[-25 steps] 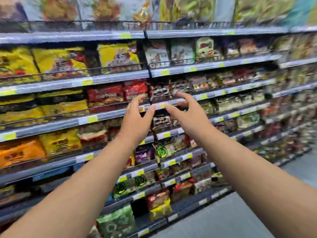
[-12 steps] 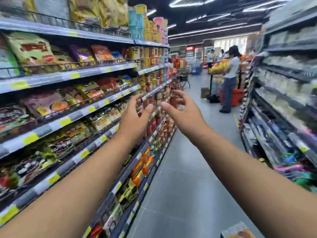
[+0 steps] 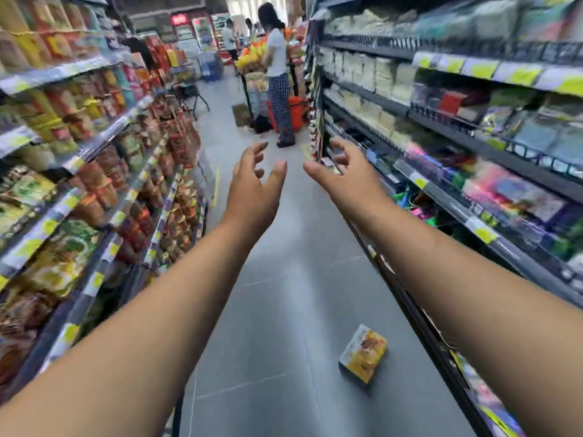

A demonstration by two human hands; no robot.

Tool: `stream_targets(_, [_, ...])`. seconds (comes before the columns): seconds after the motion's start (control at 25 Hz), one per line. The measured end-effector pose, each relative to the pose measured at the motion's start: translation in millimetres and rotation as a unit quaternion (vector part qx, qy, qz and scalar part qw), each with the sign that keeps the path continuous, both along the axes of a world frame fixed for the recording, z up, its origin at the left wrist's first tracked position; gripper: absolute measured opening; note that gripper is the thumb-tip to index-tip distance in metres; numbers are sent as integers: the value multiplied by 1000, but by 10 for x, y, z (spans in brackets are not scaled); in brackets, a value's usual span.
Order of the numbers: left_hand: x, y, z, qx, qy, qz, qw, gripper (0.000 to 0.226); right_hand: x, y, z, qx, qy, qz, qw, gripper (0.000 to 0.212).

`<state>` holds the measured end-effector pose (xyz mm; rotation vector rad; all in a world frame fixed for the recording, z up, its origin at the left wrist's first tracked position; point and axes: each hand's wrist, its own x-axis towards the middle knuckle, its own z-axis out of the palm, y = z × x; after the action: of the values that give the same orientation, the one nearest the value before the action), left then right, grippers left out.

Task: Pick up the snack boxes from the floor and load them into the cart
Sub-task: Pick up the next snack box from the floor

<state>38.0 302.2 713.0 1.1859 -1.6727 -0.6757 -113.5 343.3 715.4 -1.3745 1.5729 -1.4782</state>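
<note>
Both arms reach forward down the aisle. The left hand and right hand hold nothing, fingers spread and loosely curled. A yellow snack box lies on the grey floor, below the right forearm.

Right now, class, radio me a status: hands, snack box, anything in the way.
Left hand and right hand open, holding nothing. Snack box on floor by right shelving, untouched. Person far down aisle, no obstruction.

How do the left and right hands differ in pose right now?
Fingers: the left hand keeps them nearly straight, the right hand curls them more. Backdrop: the left hand shows against the floor, the right hand against the right shelves. Both are raised and empty.
</note>
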Motion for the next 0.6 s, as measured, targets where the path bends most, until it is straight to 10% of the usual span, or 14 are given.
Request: stream_targets(0.6, [-1645,-2394,-2951,71,-26,-149,986,43,-1438,-1961,-3238,89,-11,-237,967,72])
